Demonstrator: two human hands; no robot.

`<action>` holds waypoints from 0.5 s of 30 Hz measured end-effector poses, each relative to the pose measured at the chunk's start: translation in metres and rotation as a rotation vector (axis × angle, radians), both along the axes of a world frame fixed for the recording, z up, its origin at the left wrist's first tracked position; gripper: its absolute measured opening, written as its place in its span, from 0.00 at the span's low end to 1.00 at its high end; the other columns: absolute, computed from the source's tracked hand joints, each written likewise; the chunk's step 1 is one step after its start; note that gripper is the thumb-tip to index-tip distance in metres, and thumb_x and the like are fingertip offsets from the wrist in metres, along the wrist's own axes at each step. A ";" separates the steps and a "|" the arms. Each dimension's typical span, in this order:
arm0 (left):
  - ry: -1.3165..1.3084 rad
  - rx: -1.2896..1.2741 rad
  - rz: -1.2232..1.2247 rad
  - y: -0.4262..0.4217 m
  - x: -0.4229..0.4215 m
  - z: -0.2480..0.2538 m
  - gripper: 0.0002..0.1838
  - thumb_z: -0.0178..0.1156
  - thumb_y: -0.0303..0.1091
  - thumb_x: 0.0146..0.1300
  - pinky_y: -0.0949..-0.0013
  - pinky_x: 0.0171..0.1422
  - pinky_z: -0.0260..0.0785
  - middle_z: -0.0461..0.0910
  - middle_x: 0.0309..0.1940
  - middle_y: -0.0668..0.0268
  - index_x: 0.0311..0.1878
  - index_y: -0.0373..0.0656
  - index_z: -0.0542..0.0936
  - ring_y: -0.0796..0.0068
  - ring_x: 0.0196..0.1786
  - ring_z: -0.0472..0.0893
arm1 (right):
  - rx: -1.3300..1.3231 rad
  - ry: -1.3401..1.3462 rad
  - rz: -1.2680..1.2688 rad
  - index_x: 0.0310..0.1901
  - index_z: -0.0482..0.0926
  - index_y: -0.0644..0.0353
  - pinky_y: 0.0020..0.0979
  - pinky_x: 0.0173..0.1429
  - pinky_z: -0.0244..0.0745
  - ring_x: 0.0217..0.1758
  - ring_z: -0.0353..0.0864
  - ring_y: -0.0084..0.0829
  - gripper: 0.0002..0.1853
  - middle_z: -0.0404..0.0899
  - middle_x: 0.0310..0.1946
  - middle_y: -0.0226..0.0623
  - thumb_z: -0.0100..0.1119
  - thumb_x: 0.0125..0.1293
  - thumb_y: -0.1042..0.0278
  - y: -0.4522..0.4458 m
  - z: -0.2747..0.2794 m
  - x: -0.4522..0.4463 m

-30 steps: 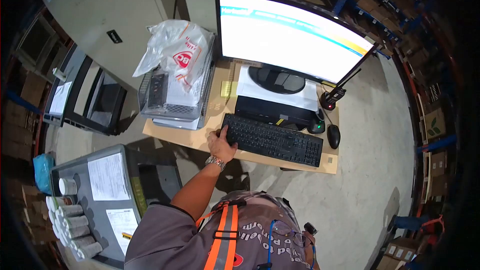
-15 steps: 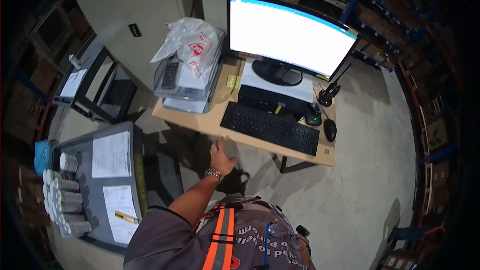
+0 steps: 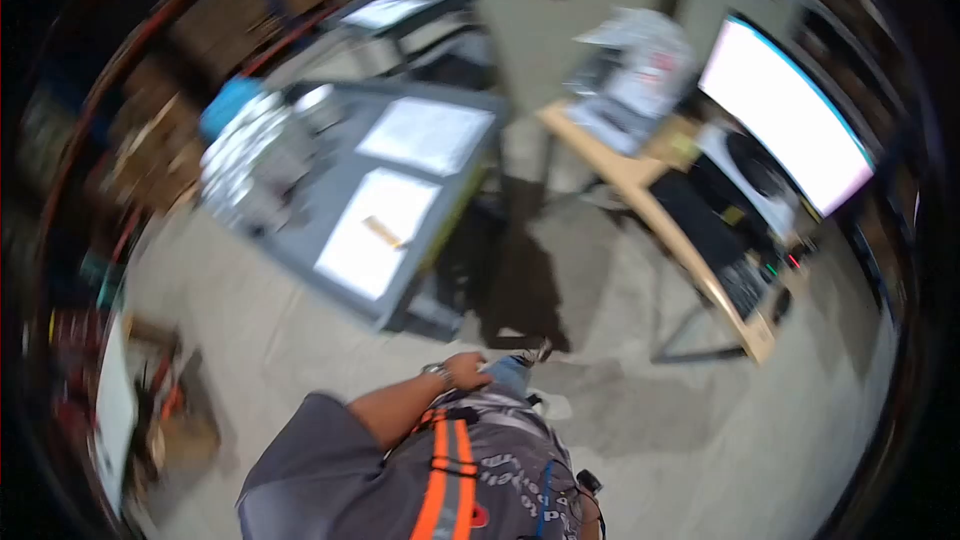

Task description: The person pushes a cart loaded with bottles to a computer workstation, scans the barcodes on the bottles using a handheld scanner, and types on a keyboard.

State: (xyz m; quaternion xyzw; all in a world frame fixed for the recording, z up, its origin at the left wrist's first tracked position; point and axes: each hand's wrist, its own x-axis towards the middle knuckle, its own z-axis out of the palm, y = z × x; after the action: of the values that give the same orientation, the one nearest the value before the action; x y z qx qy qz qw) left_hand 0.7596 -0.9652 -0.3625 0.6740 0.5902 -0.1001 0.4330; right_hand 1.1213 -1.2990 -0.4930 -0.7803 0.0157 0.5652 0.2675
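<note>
My left hand [image 3: 467,370], with a metal watch on the wrist, hangs in front of my body at the waist, close to my jeans. Its fingers look loosely bent and somewhat blurred, and I see nothing held in them. My right hand is out of view. Nearest to the left hand is a grey cart [image 3: 345,302]. Two paper sheets lie on it, an upper sheet [image 3: 425,135] and a lower sheet [image 3: 375,265]. A yellow utility knife [image 3: 382,231] rests on the lower one. Several white tubs [image 3: 250,155] are grouped at the cart's left end.
A wooden desk [image 3: 625,172] on the right carries a monitor [image 3: 785,110], a black keyboard [image 3: 705,230], a mouse [image 3: 782,305] and paper trays under a plastic bag [image 3: 655,55]. A dark cart [image 3: 435,20] stands behind. At lower left are a white panel [image 3: 115,410] and boxes [image 3: 185,440].
My view has swung left, so the cart is now nearer the middle and the desk farther right. My left hand has drawn back from the desk's front edge to my waist.
</note>
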 end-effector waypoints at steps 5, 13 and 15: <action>-0.039 0.070 0.036 -0.029 -0.039 0.022 0.34 0.65 0.52 0.52 0.57 0.56 0.74 0.83 0.47 0.50 0.58 0.39 0.76 0.51 0.49 0.82 | -0.255 0.097 0.156 0.25 0.76 0.48 0.28 0.25 0.58 0.21 0.63 0.22 0.16 0.66 0.18 0.22 0.63 0.62 0.48 -0.014 -0.049 -0.018; -0.166 0.144 0.320 -0.086 -0.154 0.025 0.33 0.64 0.52 0.55 0.58 0.57 0.73 0.83 0.48 0.50 0.58 0.38 0.75 0.52 0.51 0.82 | 0.434 -0.030 0.326 0.32 0.76 0.60 0.33 0.21 0.70 0.17 0.73 0.29 0.09 0.71 0.17 0.32 0.62 0.59 0.64 0.116 0.033 -0.034; -0.103 0.145 0.424 -0.112 -0.211 0.021 0.33 0.64 0.52 0.55 0.58 0.56 0.74 0.83 0.46 0.49 0.58 0.38 0.76 0.52 0.50 0.82 | 0.385 -0.135 0.197 0.31 0.75 0.60 0.31 0.18 0.66 0.16 0.72 0.27 0.10 0.69 0.16 0.32 0.61 0.62 0.63 0.174 0.048 -0.058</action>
State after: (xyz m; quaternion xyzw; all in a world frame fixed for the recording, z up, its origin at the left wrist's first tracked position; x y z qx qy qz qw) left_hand 0.5483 -1.0773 -0.3414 0.5684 0.7012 0.0704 0.4246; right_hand 1.0635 -1.1254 -0.4452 -0.7486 -0.1867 0.5277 0.3553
